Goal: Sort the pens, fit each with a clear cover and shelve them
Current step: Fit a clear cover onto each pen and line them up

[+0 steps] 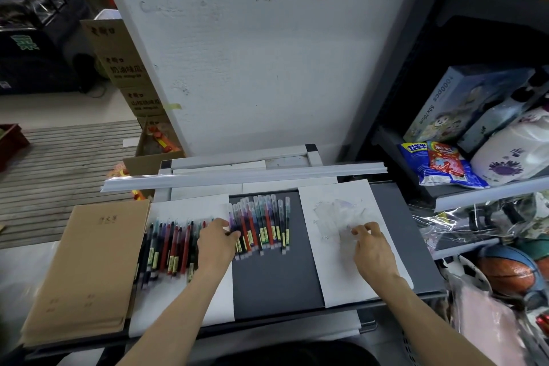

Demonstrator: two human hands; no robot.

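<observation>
Two groups of coloured pens lie on the grey work surface (273, 282). The left group of bare pens (167, 249) rests on a white sheet. The middle group of pens with clear covers (264, 223) lies on the bare grey. My left hand (217, 242) rests between the groups, its fingertips on a pen at the left edge of the covered group. A pile of clear covers (337, 217) lies on the right white sheet (341, 285). My right hand (372, 249) pinches at the pile's near edge, touching a clear cover.
A stack of brown notebooks (86, 270) lies at the left. Long white plastic strips (243, 177) cross the back of the surface. A white pillar (252, 53) rises behind. Dark shelves (463, 196) at the right hold a puzzle box, snack bags and balls. Cardboard boxes (127, 68) stand at the back left.
</observation>
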